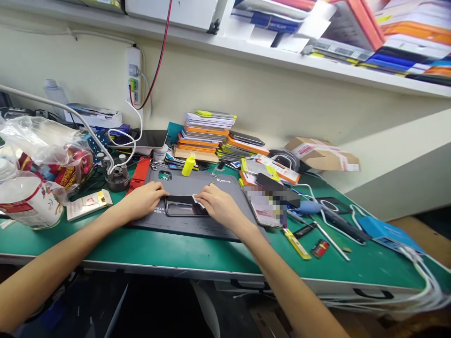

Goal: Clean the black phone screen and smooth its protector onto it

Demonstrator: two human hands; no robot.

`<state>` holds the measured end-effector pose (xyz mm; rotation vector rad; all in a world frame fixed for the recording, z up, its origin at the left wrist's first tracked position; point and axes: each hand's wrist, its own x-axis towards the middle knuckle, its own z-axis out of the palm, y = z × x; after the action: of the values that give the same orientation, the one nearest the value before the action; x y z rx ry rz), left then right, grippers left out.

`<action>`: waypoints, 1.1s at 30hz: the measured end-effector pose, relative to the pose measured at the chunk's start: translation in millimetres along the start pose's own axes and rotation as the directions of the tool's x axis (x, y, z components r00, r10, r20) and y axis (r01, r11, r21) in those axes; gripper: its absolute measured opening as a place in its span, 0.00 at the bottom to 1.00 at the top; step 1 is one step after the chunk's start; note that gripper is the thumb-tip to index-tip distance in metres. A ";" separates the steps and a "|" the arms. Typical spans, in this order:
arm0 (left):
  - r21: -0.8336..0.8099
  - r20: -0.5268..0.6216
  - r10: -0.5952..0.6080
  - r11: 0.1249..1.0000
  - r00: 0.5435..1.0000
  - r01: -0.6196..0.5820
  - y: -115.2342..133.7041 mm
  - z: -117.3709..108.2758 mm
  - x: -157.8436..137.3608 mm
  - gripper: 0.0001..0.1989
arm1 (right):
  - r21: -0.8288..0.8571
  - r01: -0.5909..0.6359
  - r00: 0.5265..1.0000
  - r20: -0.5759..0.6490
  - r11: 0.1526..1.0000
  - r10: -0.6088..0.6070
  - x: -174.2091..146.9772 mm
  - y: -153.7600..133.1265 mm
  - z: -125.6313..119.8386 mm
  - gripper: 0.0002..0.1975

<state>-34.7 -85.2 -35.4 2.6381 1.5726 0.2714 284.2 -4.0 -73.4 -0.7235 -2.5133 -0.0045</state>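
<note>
A smartphone point(181, 212) with a dark, reflective screen lies sideways on a grey work mat point(218, 230). My left hand point(150, 199) is closed at its left end, the fingertips gripping the upper left corner. My right hand point(216, 202) covers the phone's right end. Pinched in its fingers is a small white wipe point(196, 199), touching the screen; most of the wipe is hidden. Beyond the phone, a yellow squeeze bottle point(188, 165) stands on the mat near a small round set of metal parts point(164, 175).
Stacked boxes point(206, 134) stand against the wall. A second phone point(264, 206) lies right of the mat, near a yellow cutter point(296, 244), a red lighter point(320, 248) and a blue cable hub point(387, 232). At left are a large tub point(30, 199) and a white carton point(88, 205).
</note>
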 end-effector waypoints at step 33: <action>-0.006 -0.007 0.030 1.000 1.000 -0.030 7.2 -1.8 -2.1 0.20 | 0.174 0.130 0.991 -0.011 0.976 -0.130 -52.6 22.6 -36.4 0.10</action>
<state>-29.8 -90.5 -32.8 2.6614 1.5328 0.2870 351.0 -15.9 -70.4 -0.4882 -2.5180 0.1672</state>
